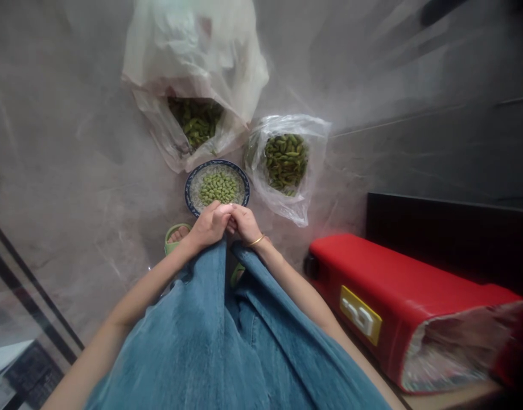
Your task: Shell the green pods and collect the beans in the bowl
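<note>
My left hand [211, 223] and my right hand [244, 222] meet just over the near rim of a plate, fingertips pressed together. Whatever is pinched between them is too small and too covered to make out. The blue-rimmed plate [190, 192] bears a heap of shelled green beans [219, 188]. Beyond it, a large whitish plastic bag [193, 51] lies open toward me with green bean pods [200, 121] inside. To the plate's right stands a smaller clear bag [301, 199], also holding green pods [287, 161].
A red case [398, 267] with a yellow label lies at the right, beside a dark panel [449, 239]. Green slippers [172, 245] are on my feet below the hands. A box [26, 373] sits at the lower left. Grey marbled floor [73, 142] surrounds the plate.
</note>
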Tool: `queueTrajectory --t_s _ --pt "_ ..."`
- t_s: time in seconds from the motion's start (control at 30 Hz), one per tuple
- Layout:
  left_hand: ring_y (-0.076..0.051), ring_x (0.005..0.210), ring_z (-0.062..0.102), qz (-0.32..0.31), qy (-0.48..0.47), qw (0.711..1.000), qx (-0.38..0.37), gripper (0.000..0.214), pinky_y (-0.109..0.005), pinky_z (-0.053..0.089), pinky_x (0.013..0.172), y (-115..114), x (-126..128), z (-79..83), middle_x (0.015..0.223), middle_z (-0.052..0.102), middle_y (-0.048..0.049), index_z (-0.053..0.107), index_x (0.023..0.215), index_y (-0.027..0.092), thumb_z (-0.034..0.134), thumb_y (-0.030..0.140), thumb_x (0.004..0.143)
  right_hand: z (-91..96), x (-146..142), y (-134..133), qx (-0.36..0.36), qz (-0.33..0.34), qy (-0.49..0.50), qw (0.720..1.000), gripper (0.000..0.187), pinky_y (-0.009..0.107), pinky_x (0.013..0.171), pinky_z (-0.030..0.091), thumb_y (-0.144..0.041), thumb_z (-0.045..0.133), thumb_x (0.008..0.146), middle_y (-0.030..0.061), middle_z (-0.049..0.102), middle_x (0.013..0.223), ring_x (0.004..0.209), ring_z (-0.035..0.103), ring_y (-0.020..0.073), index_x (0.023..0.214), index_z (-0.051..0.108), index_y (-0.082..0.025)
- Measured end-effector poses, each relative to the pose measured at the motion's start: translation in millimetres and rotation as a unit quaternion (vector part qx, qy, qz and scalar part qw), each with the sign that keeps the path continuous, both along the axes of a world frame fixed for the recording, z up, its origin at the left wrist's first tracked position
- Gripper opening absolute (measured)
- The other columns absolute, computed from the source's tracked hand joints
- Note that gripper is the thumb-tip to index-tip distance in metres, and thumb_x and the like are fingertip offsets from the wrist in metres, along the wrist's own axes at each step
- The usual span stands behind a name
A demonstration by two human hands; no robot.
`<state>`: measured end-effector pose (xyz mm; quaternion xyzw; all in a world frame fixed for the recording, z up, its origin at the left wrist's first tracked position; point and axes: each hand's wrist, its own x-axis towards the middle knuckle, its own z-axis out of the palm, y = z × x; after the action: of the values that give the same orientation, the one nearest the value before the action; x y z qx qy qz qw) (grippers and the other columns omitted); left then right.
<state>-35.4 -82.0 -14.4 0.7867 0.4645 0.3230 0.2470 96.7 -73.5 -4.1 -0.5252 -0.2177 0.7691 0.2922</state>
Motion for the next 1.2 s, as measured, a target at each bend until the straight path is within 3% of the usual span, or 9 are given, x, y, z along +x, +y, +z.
queueTrajectory --t_s 0.13,0.3,0.5,0.6,0.7,0.8,0.93,1.1,1.2 --pt "-0.014 0.065 0.048 -0.042 -0.010 0.996 -0.074 0.026 -0.026 0.043 0.059 2.9 -0.8 4.1 0.069 0.049 -0.0009 0.052 0.095 0.018 0.027 0.026 0.097 6.1 -1.7 0.2 -0.063 -0.058 0.076 0.993 0.048 0.020 0.035 0.020 -0.056 0.071 0.065 -0.0108 0.029 0.044 0.037 0.021 0.0030 0.058 0.039 -0.021" --pt "-0.016 0.068 0.056 -0.110 -0.001 0.988 -0.109 0.033 -0.030 0.050 0.066 4.8 -6.6 -3.1 0.071 0.058 -0.0029 0.058 0.088 0.021 0.030 0.035 0.097 8.8 2.2 2.2 -0.119 -0.022 0.127 0.985 0.044 0.018 0.036 0.019 -0.048 0.070 0.072 -0.0111 0.029 0.040 0.035 0.023 0.0022 0.058 0.039 -0.020" --pt "-0.018 0.102 0.062 0.030 -0.043 0.997 -0.054 0.030 -0.037 0.052 0.088 -4.6 -9.4 -20.5 0.109 0.062 -0.0124 0.037 0.124 0.016 0.035 0.030 0.097 9.3 -5.2 8.4 -0.135 -0.026 0.122 0.983 0.050 0.018 0.036 0.019 -0.058 0.062 0.076 -0.0099 0.031 0.038 0.033 0.028 0.0036 0.058 0.035 -0.020" --pt "-0.018 0.110 0.060 0.060 -0.065 0.994 -0.071 0.037 -0.037 0.050 0.094 -6.1 -8.7 -21.8 0.114 0.061 -0.0125 0.028 0.131 0.016 0.036 0.030 0.097 10.5 -7.1 8.6 -0.113 -0.019 0.137 0.984 0.046 0.018 0.037 0.019 -0.057 0.061 0.076 -0.0095 0.035 0.041 0.035 0.032 0.0045 0.062 0.037 -0.020" --pt "-0.018 0.102 0.062 0.030 -0.065 0.997 -0.038 0.033 -0.034 0.051 0.087 -3.3 -10.0 -18.5 0.108 0.062 -0.0109 0.035 0.128 0.017 0.037 0.028 0.097 10.4 -4.7 8.1 -0.094 -0.016 0.123 0.988 0.043 0.018 0.037 0.019 -0.050 0.065 0.075 -0.0096 0.035 0.041 0.035 0.031 0.0042 0.061 0.036 -0.020" --pt "-0.015 0.072 0.058 -0.019 -0.024 1.000 0.001 0.021 -0.028 0.047 0.066 2.1 -11.9 -11.7 0.080 0.061 -0.0037 0.049 0.111 0.016 0.038 0.025 0.095 7.6 0.1 9.2 -0.131 0.012 0.126 0.983 0.040 0.017 0.036 0.018 -0.045 0.063 0.077 -0.0100 0.031 0.038 0.034 0.027 0.0039 0.060 0.037 -0.020" --pt "-0.012 0.054 0.044 -0.045 0.017 0.998 -0.042 0.028 -0.025 0.035 0.052 9.4 -13.2 -3.8 0.061 0.048 0.0009 0.058 0.086 0.017 0.035 0.029 0.095 2.2 4.5 12.4 -0.201 0.058 0.148 0.967 0.034 0.016 0.035 0.015 -0.040 0.054 0.084 -0.0106 0.027 0.035 0.032 0.022 0.0040 0.061 0.041 -0.019" --pt "-0.014 0.058 0.044 -0.055 0.026 0.998 0.021 0.023 -0.025 0.035 0.054 11.4 -16.3 -5.5 0.063 0.049 0.0006 0.061 0.097 0.019 0.039 0.024 0.093 1.2 3.5 14.6 -0.229 0.096 0.125 0.961 0.044 0.018 0.035 0.015 -0.042 0.036 0.094 -0.0089 0.025 0.035 0.031 0.022 0.0054 0.056 0.032 -0.021" --pt "-0.014 0.063 0.049 -0.042 -0.013 0.998 -0.045 0.024 -0.026 0.040 0.061 9.8 -15.7 -8.6 0.068 0.052 0.0011 0.056 0.111 0.019 0.042 0.021 0.092 -1.3 -0.6 13.6 -0.195 0.107 0.070 0.973 0.048 0.019 0.036 0.015 -0.049 0.039 0.093 -0.0093 0.023 0.036 0.033 0.022 0.0059 0.055 0.027 -0.022"
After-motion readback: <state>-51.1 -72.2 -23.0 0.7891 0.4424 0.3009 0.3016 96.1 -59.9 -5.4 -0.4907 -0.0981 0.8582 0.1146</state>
